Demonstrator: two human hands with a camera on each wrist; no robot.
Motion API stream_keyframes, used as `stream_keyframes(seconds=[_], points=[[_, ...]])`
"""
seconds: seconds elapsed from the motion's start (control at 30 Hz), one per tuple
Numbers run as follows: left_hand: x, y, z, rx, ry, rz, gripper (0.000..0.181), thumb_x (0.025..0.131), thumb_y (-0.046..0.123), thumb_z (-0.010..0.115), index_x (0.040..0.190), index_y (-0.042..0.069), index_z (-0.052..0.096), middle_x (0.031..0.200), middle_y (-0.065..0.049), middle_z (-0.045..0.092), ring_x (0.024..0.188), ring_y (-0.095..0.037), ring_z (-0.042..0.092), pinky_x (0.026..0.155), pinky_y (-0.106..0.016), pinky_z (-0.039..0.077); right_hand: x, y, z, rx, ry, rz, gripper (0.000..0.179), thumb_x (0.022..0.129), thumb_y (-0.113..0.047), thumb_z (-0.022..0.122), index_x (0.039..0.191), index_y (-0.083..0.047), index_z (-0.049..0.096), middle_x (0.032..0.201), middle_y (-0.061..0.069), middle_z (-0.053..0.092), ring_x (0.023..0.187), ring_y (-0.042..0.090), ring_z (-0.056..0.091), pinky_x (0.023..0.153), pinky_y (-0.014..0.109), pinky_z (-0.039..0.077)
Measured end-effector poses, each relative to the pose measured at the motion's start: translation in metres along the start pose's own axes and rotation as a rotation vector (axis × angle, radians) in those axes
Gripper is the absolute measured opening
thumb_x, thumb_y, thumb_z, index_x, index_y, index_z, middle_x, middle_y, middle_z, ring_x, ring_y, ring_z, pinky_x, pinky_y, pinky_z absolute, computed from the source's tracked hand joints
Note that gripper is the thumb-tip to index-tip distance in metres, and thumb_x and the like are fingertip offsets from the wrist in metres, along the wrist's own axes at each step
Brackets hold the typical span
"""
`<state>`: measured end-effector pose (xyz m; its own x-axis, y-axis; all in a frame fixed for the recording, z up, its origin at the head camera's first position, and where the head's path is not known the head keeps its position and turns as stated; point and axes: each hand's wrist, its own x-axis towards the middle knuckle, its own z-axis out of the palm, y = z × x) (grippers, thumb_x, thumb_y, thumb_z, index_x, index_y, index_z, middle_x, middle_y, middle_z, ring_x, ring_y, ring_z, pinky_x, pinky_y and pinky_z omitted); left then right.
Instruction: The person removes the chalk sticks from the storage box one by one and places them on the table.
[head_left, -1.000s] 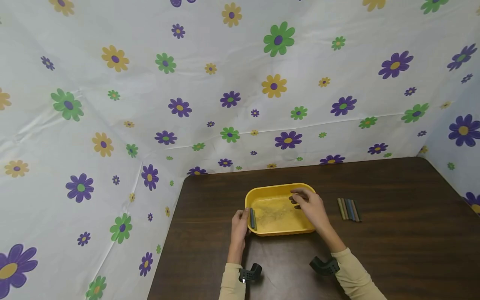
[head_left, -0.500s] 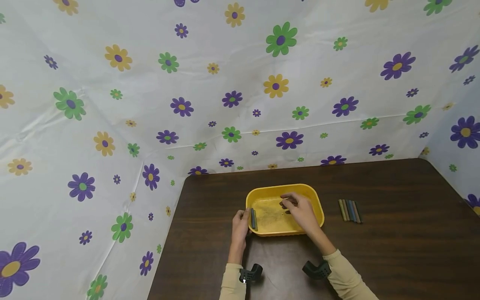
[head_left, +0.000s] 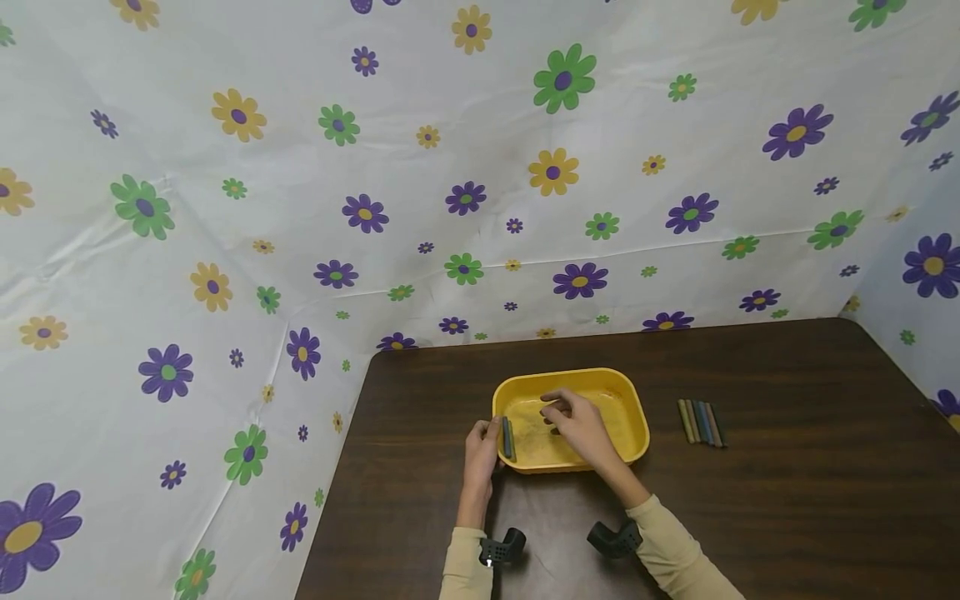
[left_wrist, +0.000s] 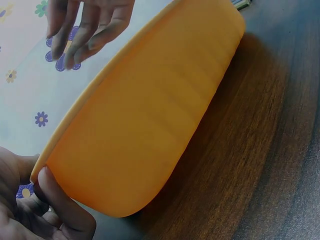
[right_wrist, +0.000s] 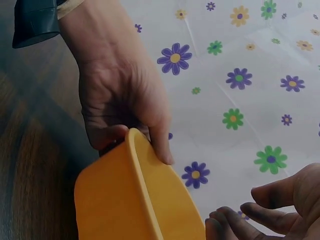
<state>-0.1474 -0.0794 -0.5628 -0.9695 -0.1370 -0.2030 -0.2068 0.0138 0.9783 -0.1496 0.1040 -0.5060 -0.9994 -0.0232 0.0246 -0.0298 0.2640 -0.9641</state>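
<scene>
A yellow plastic tray (head_left: 570, 460) with a smudged floor sits on the dark wooden table. My left hand (head_left: 481, 451) pinches its left rim, thumb on one side of the wall and fingers on the other, as the left wrist view also shows. Just inside that left end lie a couple of dark chalk-like sticks (head_left: 508, 439). Over the middle of the tray hovers my right hand (head_left: 583, 427), its fingers loosely bent and dark at the tips. Nothing shows between those fingers in the right wrist view (right_wrist: 275, 210).
To the right of the tray, a row of several coloured sticks (head_left: 702, 422) lies side by side on the table (head_left: 817, 467). A flowered sheet (head_left: 480, 167) hangs behind and along the left side. Each wrist wears a black camera mount (head_left: 502, 547).
My right hand has moved left over the tray, from its right end to the middle. The left hand keeps its hold on the rim, and the sticks stay where they were.
</scene>
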Motion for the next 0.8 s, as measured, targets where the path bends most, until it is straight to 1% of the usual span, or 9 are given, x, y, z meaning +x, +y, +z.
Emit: stream_keyframes(seconds=[0.07,0.27,0.4,0.5,0.67,0.8], points=[[0.000,0.001,0.000,-0.001,0.002,-0.004,0.036,0.110,0.028,0.054,0.104,-0.007,0.056,0.076,-0.009,0.052,0.052,-0.011,0.044,0.050,-0.026,0.039,0.001,0.000,0.004,0.003,-0.012,0.006,0.021,0.099,-0.007,0.067,0.119,0.002,0.070,0.101,0.019,0.073,0.093,0.041,0.071,0.076,0.049,0.060],[0.000,0.002,0.000,-0.008,0.004,-0.013,0.036,0.110,0.029,0.054,0.104,-0.006,0.057,0.076,-0.007,0.052,0.052,-0.011,0.044,0.050,-0.025,0.039,0.005,0.003,0.016,0.022,-0.044,0.033,0.022,0.096,-0.004,0.069,0.117,0.004,0.068,0.102,0.017,0.071,0.093,0.041,0.071,0.072,0.046,0.061],[0.000,0.001,0.000,-0.008,0.006,-0.011,0.036,0.110,0.030,0.055,0.103,-0.005,0.057,0.077,-0.007,0.052,0.053,-0.011,0.044,0.050,-0.025,0.039,0.007,0.006,0.023,0.035,-0.074,0.053,0.025,0.095,-0.002,0.070,0.118,0.008,0.066,0.102,0.017,0.071,0.092,0.042,0.071,0.071,0.049,0.060],[0.001,0.000,-0.001,-0.009,0.009,-0.012,0.035,0.110,0.030,0.055,0.103,-0.004,0.057,0.078,-0.007,0.052,0.054,-0.011,0.044,0.050,-0.024,0.039,0.008,0.009,0.028,0.022,-0.091,0.060,0.027,0.094,-0.001,0.071,0.119,0.009,0.066,0.102,0.017,0.071,0.090,0.040,0.071,0.071,0.049,0.060],[0.001,0.000,-0.001,-0.011,0.008,-0.011,0.034,0.110,0.030,0.055,0.102,-0.003,0.057,0.077,-0.005,0.051,0.054,-0.010,0.044,0.050,-0.024,0.039,0.009,0.012,0.035,-0.006,-0.101,0.060,0.027,0.093,0.001,0.071,0.118,0.010,0.066,0.101,0.017,0.071,0.085,0.034,0.072,0.069,0.045,0.060],[0.001,0.000,-0.001,-0.009,0.002,-0.007,0.035,0.110,0.030,0.055,0.103,-0.004,0.057,0.077,-0.005,0.050,0.054,-0.011,0.043,0.051,-0.026,0.039,0.009,0.013,0.041,-0.017,-0.110,0.064,0.027,0.093,0.002,0.072,0.117,0.011,0.065,0.100,0.019,0.072,0.084,0.034,0.072,0.069,0.045,0.060]])
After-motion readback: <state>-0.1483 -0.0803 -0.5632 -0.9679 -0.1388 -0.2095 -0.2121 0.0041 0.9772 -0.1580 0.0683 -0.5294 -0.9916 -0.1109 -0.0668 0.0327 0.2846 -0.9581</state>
